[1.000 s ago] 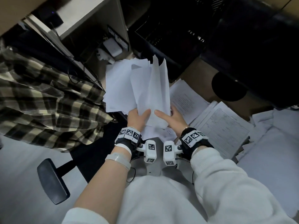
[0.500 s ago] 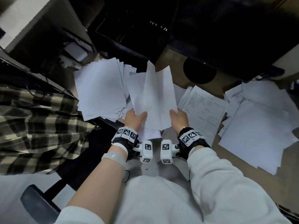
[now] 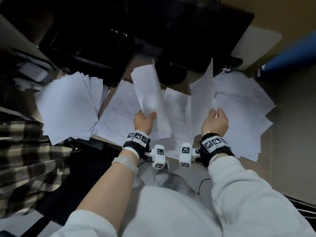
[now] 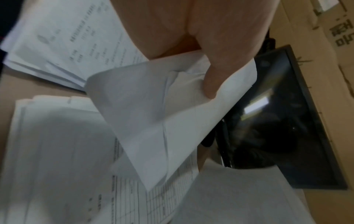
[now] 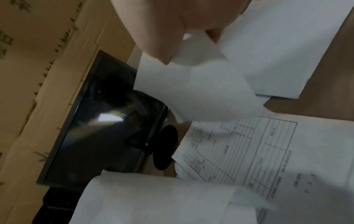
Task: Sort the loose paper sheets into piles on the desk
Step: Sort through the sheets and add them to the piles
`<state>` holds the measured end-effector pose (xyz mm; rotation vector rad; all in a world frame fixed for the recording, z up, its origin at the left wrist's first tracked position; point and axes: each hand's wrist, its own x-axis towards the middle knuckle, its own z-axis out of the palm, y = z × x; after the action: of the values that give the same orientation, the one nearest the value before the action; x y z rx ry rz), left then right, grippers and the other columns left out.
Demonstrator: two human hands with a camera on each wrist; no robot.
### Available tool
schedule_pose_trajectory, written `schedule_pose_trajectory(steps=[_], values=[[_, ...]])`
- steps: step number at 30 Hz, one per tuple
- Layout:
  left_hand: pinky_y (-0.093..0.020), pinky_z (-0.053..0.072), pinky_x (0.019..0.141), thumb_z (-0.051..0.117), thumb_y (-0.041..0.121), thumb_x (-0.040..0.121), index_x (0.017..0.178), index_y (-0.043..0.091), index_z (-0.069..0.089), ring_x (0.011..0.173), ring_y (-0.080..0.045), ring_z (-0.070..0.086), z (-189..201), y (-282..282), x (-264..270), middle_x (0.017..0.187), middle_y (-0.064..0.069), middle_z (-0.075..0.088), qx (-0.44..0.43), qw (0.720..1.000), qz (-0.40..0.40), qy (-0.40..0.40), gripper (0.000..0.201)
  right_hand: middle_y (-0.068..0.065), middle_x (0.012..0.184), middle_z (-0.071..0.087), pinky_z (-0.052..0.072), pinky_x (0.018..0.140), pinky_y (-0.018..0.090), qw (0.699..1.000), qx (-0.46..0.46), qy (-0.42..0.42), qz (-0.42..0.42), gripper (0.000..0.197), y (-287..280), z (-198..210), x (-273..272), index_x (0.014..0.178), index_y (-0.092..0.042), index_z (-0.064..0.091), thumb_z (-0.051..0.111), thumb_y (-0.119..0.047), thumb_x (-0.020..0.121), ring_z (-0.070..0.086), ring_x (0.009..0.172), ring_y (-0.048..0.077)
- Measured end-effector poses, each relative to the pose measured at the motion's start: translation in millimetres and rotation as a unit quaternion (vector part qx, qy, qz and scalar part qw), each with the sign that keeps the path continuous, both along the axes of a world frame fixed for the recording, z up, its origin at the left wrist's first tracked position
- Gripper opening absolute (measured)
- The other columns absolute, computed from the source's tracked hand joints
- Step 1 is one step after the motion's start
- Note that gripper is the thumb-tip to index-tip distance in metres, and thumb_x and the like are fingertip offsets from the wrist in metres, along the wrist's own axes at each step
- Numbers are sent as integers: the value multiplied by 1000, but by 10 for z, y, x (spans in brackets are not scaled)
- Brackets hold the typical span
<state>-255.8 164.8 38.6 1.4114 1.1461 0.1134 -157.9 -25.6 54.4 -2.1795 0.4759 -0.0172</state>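
Nearest the body, the left hand (image 3: 143, 120) grips a small sheaf of blank sheets (image 3: 150, 98) by its lower edge, thumb curled over the paper, the sheets standing up and bending away. The right hand (image 3: 215, 121) pinches a single blank sheet (image 3: 202, 93) at its bottom corner, held upright and apart from the sheaf. Beneath both, on the desk (image 3: 290, 134), lie printed forms (image 3: 119, 110) between a fanned blank pile (image 3: 68, 106) hanging over the left edge and a spread blank pile (image 3: 242, 110) on the right. Beyond them stands a dark monitor (image 3: 188, 31) on its round base (image 3: 171, 72).
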Motion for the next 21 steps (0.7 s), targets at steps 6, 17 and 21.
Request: schedule_pose_trajectory(steps=[6,17,21], values=[[-41,55,91,69,11,89,117,-2,64,99,-31,68,6,169,-82,112,-17,70,3,1000,7,5,32,-7,100,72,54,88,28,980,7,66,190,23,274,-204,-250,89,-37,76,66,-18,79,66,94,11],[-45,58,89,84,16,76,105,4,71,94,-26,72,-190,620,-575,104,-12,75,-26,1000,-13,4,34,5,139,56,43,110,43,878,158,323,315,56,750,-566,-641,140,-15,54,70,-30,90,54,125,19],[-38,59,83,87,16,72,97,11,71,91,-23,73,-77,523,-509,98,-7,76,-67,997,-15,-27,30,5,140,55,51,97,47,848,211,409,261,77,756,-516,-565,146,-19,42,59,-65,87,59,118,26]])
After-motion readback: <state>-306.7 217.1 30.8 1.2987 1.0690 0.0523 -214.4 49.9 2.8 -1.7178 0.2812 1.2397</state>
